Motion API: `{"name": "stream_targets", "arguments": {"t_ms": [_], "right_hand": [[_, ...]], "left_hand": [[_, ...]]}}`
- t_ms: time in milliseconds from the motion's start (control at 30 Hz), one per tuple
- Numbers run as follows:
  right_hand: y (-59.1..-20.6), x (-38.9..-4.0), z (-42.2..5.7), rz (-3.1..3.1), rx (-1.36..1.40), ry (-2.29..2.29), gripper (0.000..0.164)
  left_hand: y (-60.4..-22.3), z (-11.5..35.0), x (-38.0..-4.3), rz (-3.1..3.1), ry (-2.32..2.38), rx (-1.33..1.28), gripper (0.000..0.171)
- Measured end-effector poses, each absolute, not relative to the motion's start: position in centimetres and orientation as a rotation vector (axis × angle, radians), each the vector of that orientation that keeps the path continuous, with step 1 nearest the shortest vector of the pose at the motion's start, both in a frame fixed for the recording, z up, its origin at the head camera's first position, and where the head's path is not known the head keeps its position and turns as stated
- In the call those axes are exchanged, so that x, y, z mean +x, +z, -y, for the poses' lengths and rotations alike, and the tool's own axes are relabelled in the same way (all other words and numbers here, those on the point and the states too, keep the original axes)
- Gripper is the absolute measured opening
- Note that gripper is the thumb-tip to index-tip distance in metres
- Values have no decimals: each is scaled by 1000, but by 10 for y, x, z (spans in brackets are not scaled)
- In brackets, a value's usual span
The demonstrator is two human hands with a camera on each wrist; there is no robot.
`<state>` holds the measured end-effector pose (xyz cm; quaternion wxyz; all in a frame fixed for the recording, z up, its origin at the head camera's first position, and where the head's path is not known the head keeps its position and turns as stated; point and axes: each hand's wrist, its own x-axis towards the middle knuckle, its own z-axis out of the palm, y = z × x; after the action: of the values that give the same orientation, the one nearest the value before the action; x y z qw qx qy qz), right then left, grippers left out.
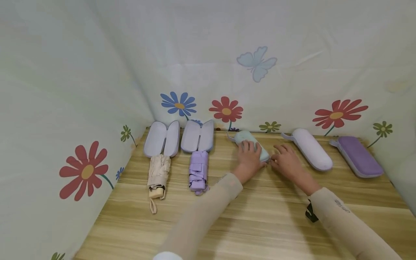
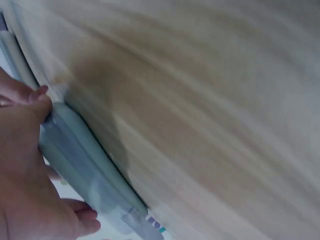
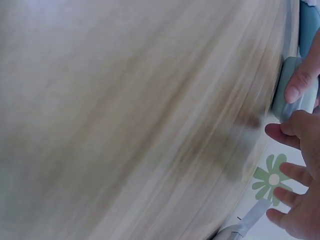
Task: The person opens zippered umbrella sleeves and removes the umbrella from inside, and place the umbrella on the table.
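Left hand [image 1: 249,157] grips a mint-green oblong hard-shell case [image 1: 244,136]; right hand [image 1: 287,163], fingertips together, hold unclear. Slack bracing could skid the case.

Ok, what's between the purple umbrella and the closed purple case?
The head view shows, left to right: the green case, gripped by the left hand; the right hand at its near end; then the pale case.

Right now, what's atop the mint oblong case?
Left hand rests on the mint oblong case, leaving its far end visible; the surface under the hand is hidden.
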<state>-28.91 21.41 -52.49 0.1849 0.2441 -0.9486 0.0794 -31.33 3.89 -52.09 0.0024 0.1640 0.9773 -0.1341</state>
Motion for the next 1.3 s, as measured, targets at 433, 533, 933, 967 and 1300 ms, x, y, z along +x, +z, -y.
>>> {"name": "stream_targets", "arguments": {"t_ms": [433, 533, 933, 967, 1300], "right_hand": [[-517, -302, -225, 2835, 431, 156, 18], [-515, -305, -228, 2844, 468, 171, 18], [-512, -294, -230, 2818, 578, 244, 18], [-512, -294, -231, 2833, 553, 252, 19], [-518, -305, -236, 2878, 377, 272, 25]], "left_hand": [[-499, -1, -312, -2917, -276, 897, 60], [-503, 0, -313, -2930, -259, 883, 58], [-521, -38, -315, -3088, -184, 364, 63], [-520, -41, -313, -3090, -182, 353, 63], [-515, -13, -311, -2850, -64, 757, 85]]}}
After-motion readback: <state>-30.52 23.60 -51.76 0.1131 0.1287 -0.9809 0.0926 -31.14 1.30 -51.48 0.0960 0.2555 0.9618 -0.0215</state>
